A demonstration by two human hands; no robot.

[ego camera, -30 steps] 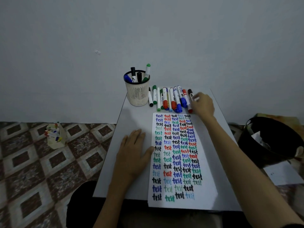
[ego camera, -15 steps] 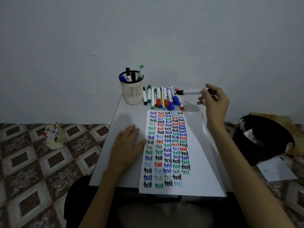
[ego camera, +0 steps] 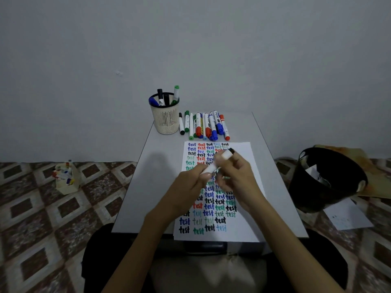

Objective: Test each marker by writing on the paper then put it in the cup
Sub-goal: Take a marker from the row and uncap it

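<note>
One black-capped marker held over one paper: left hand pinches the barrel, right hand grips the cap end. Beyond the fingertips, one cup holds four markers; about ten loose markers lie right of it.

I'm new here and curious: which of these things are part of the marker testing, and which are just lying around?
In use: black marker, gripped by left hand and right hand; paper; cup; row of markers.
Lying about: black bin; small box on the floor; loose sheet beside the bin.
</note>
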